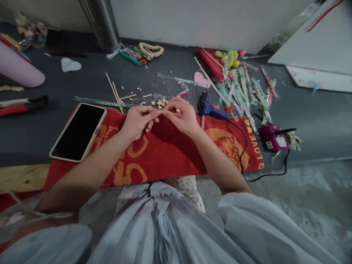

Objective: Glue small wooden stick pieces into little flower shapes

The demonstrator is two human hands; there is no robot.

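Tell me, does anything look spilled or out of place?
Somewhat: pale crumbs and small blocks lie scattered across the dark tabletop beyond the red towel, like spilled bits. The phone slants over the towel's left edge.

Dim, diffuse light with a soft shadow on the red towel [170,146], stretched, blurry edges.

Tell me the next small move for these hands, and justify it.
I'd probably ease the left hand and right hand slightly apart to check the work: their fingertips meet beside the pale bits, and anything pinched there is too hidden or small to make out.
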